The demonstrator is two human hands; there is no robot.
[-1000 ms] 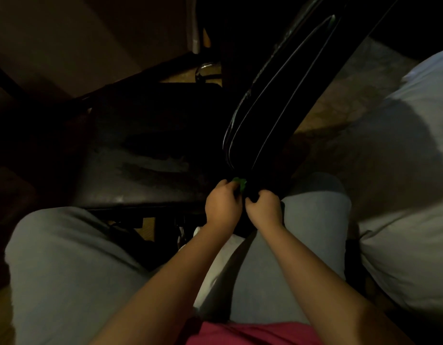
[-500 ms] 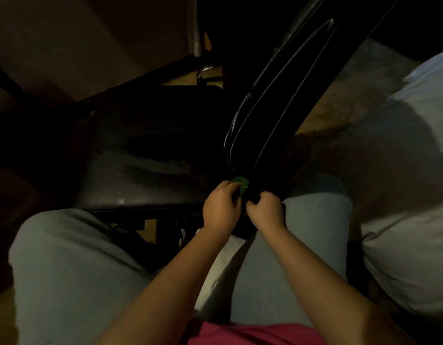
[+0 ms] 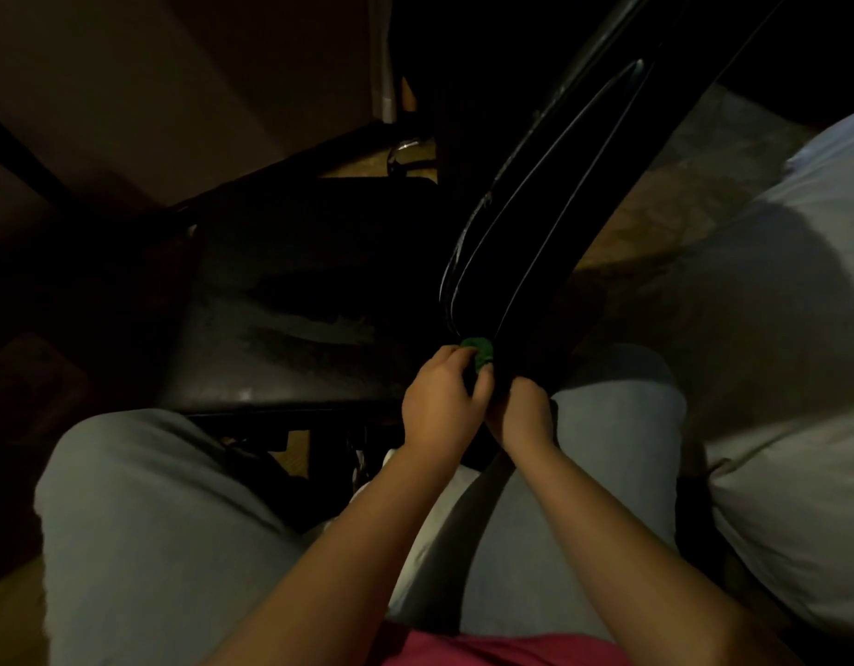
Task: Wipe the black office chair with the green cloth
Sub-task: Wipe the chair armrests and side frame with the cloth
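The black office chair point(image 3: 295, 300) stands in front of my knees, its worn seat facing up and its glossy backrest point(image 3: 549, 209) rising to the upper right. My left hand point(image 3: 439, 401) grips the bunched green cloth point(image 3: 479, 350) against the lower end of the backrest. Only a small green lump shows past my fingers. My right hand point(image 3: 523, 413) is curled beside it and grips the bottom edge of the backrest, almost touching the left hand.
My grey-trousered legs point(image 3: 151, 521) fill the lower view on both sides of the chair. A white pillow or bedding point(image 3: 775, 377) lies to the right. Dark furniture and a wall stand behind the chair, and the scene is dim.
Both hands have stayed at the base of the backrest. The left hand with the cloth has shifted very slightly, showing a bit more green.
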